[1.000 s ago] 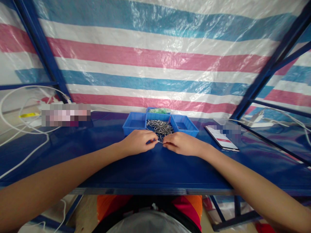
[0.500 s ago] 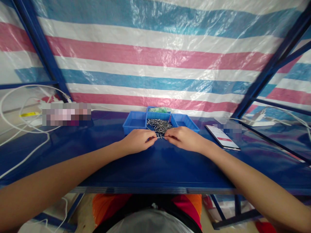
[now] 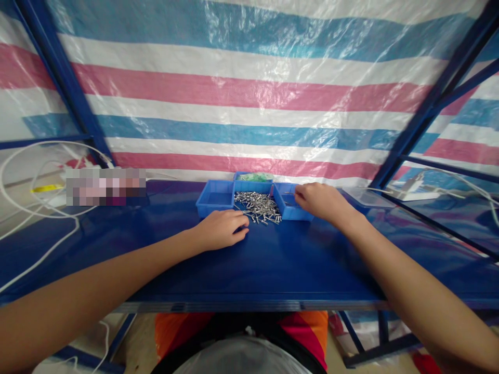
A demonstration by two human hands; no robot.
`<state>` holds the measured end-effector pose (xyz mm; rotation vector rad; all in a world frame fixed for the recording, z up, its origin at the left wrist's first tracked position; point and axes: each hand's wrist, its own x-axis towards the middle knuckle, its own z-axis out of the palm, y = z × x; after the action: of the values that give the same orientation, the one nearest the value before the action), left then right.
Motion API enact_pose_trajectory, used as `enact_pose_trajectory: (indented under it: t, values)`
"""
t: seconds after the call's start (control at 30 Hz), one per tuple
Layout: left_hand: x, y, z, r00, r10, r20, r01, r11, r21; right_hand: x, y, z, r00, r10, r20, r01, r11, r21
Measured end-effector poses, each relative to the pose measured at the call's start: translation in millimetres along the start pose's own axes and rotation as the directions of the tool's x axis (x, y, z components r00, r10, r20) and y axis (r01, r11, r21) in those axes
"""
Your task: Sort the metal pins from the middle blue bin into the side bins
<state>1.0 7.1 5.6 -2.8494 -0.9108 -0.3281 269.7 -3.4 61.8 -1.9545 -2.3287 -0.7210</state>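
Observation:
A heap of small silvery metal pins [image 3: 257, 203], which look like rivets with thin stems, spills from the middle blue bin onto the blue table [image 3: 249, 275]. My left hand [image 3: 222, 228] rests on the table at the heap's near left edge, fingers slightly apart and nothing visible in them. Over the right blue bin [image 3: 298, 214] is my right hand [image 3: 322, 201], its fingertips pinched together. A thin metal pin [image 3: 288, 193] seems to stick out leftward from that pinch. Most of the right bin's inside is hidden by the hand.
A left blue bin [image 3: 216, 200] stands beside the heap, and a back bin holds green plastic bags [image 3: 255, 177]. White cables [image 3: 74, 228] and a blurred-out object lie at left. A clear plastic sheet or lid [image 3: 368, 197] lies at right. Striped sheeting [image 3: 249, 88] hangs behind.
Both hands were together in front of the heap with a thin pin between them. My right hand has moved right and forward over the right bin, its arm now covering the phone. My left hand stayed, fingers loosened.

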Motion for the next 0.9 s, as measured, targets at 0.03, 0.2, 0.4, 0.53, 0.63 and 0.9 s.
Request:
enact_pose_trajectory:
  t: [0.03, 0.2, 0.4, 0.53, 0.63, 0.9]
  values:
    - [-0.1, -0.1, -0.2, 1.000, 0.002, 0.002, -0.002, 1.000, 0.004, 0.8, 1.7, 2.0, 0.999, 0.030, 0.022, -0.030, 0.999, -0.028]
    - [-0.3, 0.9, -2.8, 1.000, 0.006, 0.022, -0.006, 1.000, 0.004, 0.6, -5.9, 6.1, 0.998, 0.022, 0.067, -0.022, 1.000, 0.000]
    - [-0.3, 2.7, -3.9, 1.000, 0.010, 0.024, -0.010, 1.000, 0.024, -9.7, -35.6, 0.9, 0.944, -0.270, -0.191, 0.323, 0.877, 0.357]
    - [-0.3, 3.8, -4.5, 1.000, 0.004, 0.026, -0.005, 0.999, 0.036, -16.9, -54.8, 8.2, 0.882, -0.458, -0.114, 0.454, 0.756, 0.472]
    - [-0.5, 3.4, -4.3, 1.000, 0.000, 0.023, 0.000, 0.999, 0.038, -19.2, -60.8, 11.3, 0.891, -0.448, -0.072, 0.436, 0.799, 0.415]
    - [-0.1, 2.7, -2.9, 1.000, 0.003, 0.018, -0.004, 1.000, 0.027, -18.0, -58.8, 10.3, 0.956, -0.290, 0.047, 0.261, 0.914, 0.311]
